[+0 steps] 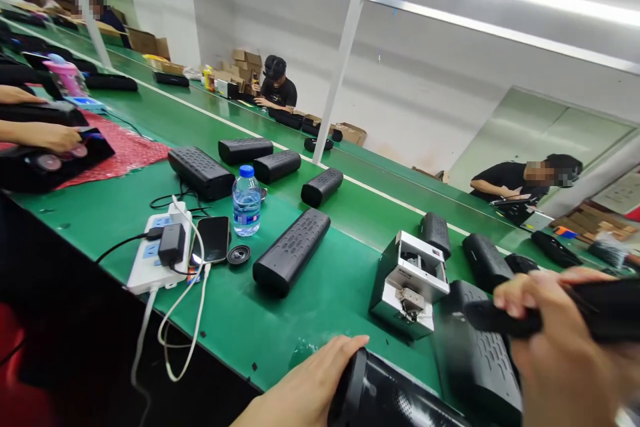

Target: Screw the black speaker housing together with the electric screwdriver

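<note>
At the bottom middle, my left hand (315,380) grips the end of a glossy black speaker housing (395,397), its fingers on the near upper edge; the lower part is cut off by the frame. My right hand (565,327) is raised at the right with its fingers wrapped round a long black tool (505,320). Blur hides the tool's exact kind. Below and behind the right hand lies a black speaker with a slotted grille (480,347). A silver screw feeder (413,283) stands on the green bench between and beyond my hands.
More black speakers (293,250) lie along the bench. To the left are a water bottle (247,203), phone (213,240), small round speaker driver (239,255) and power strip (155,253) with loose cables. A co-worker's hand (63,137) works at far left; others sit across.
</note>
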Demonstrator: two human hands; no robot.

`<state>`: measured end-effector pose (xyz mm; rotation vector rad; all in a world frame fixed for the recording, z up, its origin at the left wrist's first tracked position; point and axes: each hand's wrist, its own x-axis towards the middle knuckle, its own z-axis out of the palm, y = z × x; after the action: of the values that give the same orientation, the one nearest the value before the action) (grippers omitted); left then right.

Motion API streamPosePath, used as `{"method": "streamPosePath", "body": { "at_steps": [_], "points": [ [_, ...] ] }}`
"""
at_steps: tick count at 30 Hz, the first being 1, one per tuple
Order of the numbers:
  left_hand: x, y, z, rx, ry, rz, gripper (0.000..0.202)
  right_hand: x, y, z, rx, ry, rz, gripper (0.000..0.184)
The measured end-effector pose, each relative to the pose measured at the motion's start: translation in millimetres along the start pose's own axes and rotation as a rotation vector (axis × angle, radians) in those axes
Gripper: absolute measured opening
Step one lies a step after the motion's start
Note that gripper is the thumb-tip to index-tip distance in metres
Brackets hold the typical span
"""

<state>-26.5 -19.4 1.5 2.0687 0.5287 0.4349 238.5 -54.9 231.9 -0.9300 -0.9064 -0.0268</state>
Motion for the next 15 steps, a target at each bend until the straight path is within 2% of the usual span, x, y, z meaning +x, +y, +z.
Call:
{"method": "streamPosePath", "body": {
  "at_steps": [3,7,11,15],
  "points": [
    [2.5,-1.1,0.2,-0.024,-0.014,-0.021,0.128,7.9,17.7,18.4,-0.076,-0.054,-0.032,0.038],
    [4.2,-0.9,1.4,-0.039,-0.010,-0.033,0.139,9.4,34.4,26.1,-0.128,-0.095,0.030,0.039],
    [2.8,-2.7,3.3,-0.031,0.008,-0.012,0.144,7.8,33.5,26.0,-0.123,-0.106,0.046,0.039],
    [1.0,-6.1,4.4,-0.020,0.021,0.032,0.148,0.1,18.4,24.6,-0.113,-0.123,0.090,0.042]
  ]
}}
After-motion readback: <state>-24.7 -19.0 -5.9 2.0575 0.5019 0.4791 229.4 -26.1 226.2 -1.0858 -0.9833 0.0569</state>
